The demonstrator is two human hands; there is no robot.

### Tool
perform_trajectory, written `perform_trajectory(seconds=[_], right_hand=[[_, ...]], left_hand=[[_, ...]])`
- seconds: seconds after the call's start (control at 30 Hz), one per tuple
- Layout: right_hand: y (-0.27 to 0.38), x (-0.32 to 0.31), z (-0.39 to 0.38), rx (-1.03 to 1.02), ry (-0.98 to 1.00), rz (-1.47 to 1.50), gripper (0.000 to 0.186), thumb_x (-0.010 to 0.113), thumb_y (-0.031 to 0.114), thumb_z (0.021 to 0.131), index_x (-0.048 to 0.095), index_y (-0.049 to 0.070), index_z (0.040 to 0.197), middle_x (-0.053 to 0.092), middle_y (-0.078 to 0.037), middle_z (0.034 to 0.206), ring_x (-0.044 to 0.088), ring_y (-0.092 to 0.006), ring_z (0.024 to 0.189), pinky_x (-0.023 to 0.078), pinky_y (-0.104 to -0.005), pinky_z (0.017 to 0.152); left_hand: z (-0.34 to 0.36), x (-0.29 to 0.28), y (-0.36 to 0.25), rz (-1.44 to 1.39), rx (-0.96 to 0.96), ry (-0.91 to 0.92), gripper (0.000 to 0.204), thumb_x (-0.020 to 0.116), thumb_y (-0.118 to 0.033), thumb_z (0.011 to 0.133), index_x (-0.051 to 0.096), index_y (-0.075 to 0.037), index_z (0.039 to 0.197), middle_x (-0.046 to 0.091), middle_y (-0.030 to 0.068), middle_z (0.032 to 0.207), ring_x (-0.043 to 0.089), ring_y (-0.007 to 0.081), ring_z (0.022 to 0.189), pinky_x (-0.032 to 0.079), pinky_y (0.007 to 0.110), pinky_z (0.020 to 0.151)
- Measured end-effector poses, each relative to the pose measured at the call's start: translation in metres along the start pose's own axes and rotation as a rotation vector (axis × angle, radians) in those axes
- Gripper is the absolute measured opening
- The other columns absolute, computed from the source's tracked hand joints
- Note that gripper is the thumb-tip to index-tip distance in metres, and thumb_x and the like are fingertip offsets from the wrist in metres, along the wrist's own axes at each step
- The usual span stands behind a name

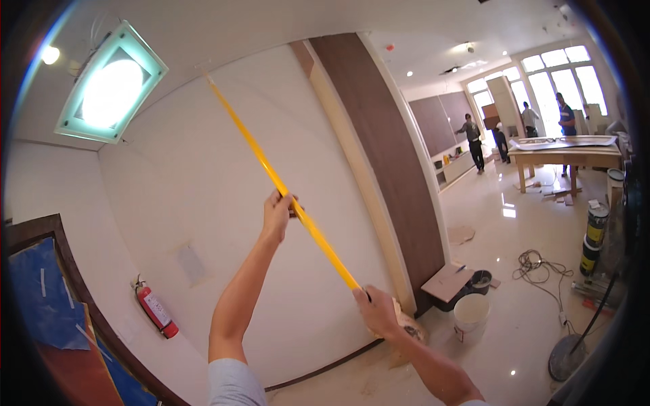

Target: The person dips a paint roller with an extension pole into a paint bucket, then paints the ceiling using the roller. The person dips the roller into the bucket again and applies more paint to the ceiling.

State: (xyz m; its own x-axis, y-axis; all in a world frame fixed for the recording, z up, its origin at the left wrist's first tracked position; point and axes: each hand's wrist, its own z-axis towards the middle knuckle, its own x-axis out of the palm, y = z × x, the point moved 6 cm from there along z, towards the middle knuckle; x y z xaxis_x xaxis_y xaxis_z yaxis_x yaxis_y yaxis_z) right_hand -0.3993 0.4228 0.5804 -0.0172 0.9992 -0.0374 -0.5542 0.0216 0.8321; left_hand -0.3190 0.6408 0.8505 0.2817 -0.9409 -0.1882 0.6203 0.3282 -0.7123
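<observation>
Here's the left hand (pixel 277 215) and right hand (pixel 376 311) both wrapped round the yellow pole (pixel 318 237), running toward eleven o'clock, seemingly mid-reach up the wall (pixel 203 169), calling for steady two-handed guidance.

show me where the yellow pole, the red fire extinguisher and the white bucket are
Yellow pole (pixel 317 237), head view: on its shaft
Red fire extinguisher (pixel 156 310), head view: on its cylinder
White bucket (pixel 473 328), head view: on its outer wall
</observation>
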Motion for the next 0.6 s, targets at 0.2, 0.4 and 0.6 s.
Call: perform_trajectory(seconds=[0.2,0.4,0.6], right_hand=[[-0.030,-0.046,-0.097,0.048,-0.004,0.125,0.041,0.062,0.035,0.104,0.059,0.000,0.082,0.058,-0.007,0.061,0.056,-0.0172,0.054,0.046,-0.0364,0.055],[-0.046,-0.100,-0.190,-0.027,-0.095,0.100,0.041,0.061,0.035,0.104,0.062,0.001,0.082,0.059,-0.005,0.061,0.060,-0.0142,0.055,0.047,-0.0323,0.053],[-0.055,-0.134,-0.260,-0.039,-0.062,0.151,0.038,0.061,0.031,0.104,0.063,0.000,0.082,0.060,-0.005,0.059,0.058,-0.0156,0.050,0.046,-0.0329,0.049]], left_hand=[[-0.113,0.050,-0.037,0.118,0.039,0.134,0.016,0.053,-0.013,0.104,0.057,-0.003,0.115,0.066,0.0077,0.099,0.073,0.0199,0.088,0.056,0.033,0.072],[-0.219,0.100,-0.110,0.151,0.083,0.307,0.025,0.053,-0.014,0.105,0.050,-0.001,0.127,0.062,0.0100,0.112,0.073,0.0203,0.096,0.055,0.029,0.075],[-0.293,0.126,-0.145,0.083,0.053,0.469,0.044,0.056,-0.014,0.106,0.035,-0.002,0.144,0.056,0.0111,0.121,0.066,0.0153,0.106,0.055,0.029,0.081]])
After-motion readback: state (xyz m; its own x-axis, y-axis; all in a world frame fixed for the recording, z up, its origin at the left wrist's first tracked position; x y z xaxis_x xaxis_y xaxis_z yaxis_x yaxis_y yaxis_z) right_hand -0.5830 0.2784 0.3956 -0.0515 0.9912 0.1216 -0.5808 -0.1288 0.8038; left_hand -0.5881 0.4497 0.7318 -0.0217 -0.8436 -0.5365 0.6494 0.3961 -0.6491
